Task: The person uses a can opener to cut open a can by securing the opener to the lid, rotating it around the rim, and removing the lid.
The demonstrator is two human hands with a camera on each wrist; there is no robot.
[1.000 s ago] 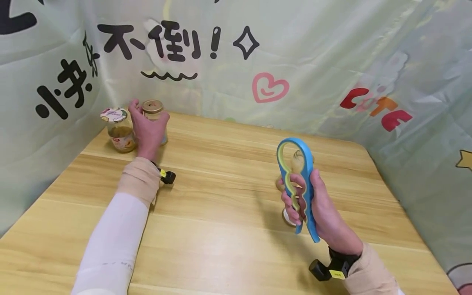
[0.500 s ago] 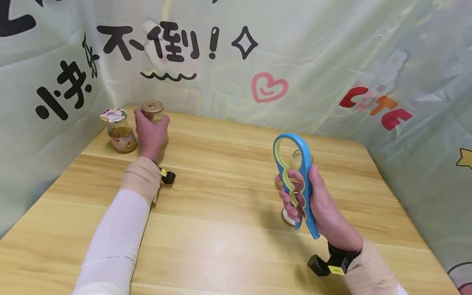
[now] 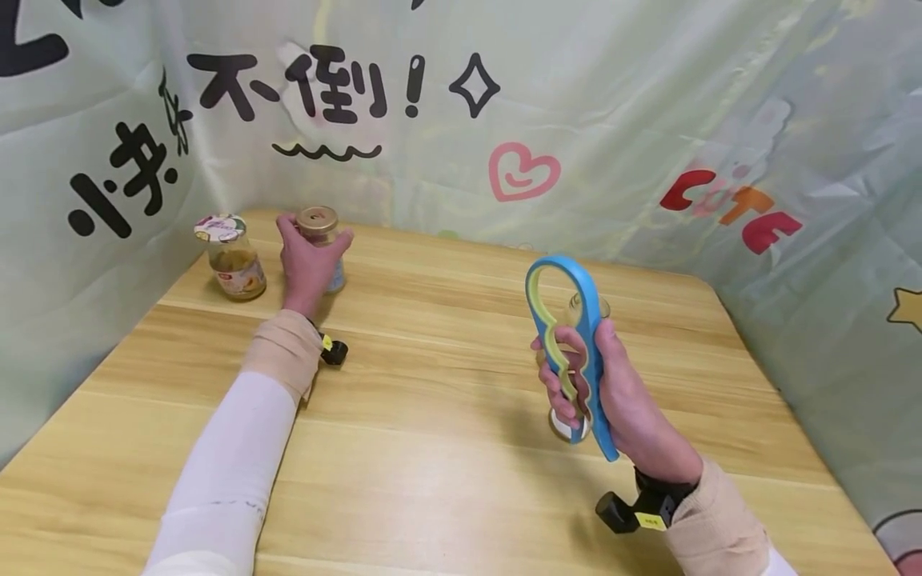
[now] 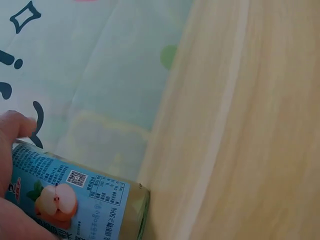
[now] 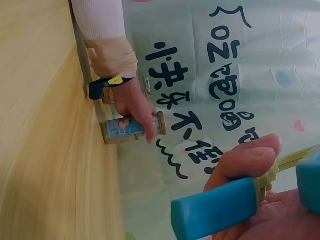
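Observation:
My left hand (image 3: 311,260) grips a glass jar (image 3: 334,274) with a gold lid at the back left of the table. A blue label with an apple picture shows on this jar (image 4: 75,200) in the left wrist view, with the thumb and fingers around it. Just left of the hand stands a second jar (image 3: 238,276) with a patterned lid and amber contents. On the right, my right hand (image 3: 637,404) holds a blue and yellow jar opener (image 3: 591,352) upright above the table, its loop at the top.
Behind the opener stands a clear glass jar (image 3: 604,307), mostly hidden. A round white-faced lid (image 3: 559,427) lies below the right hand, partly covered. Printed cloth (image 3: 432,184) walls the wooden table (image 3: 403,400) at the back and both sides.
My left hand has shifted right with the gold-lidded jar, widening the gap to the patterned-lid jar. The right hand and the opener have drifted slightly left and up.

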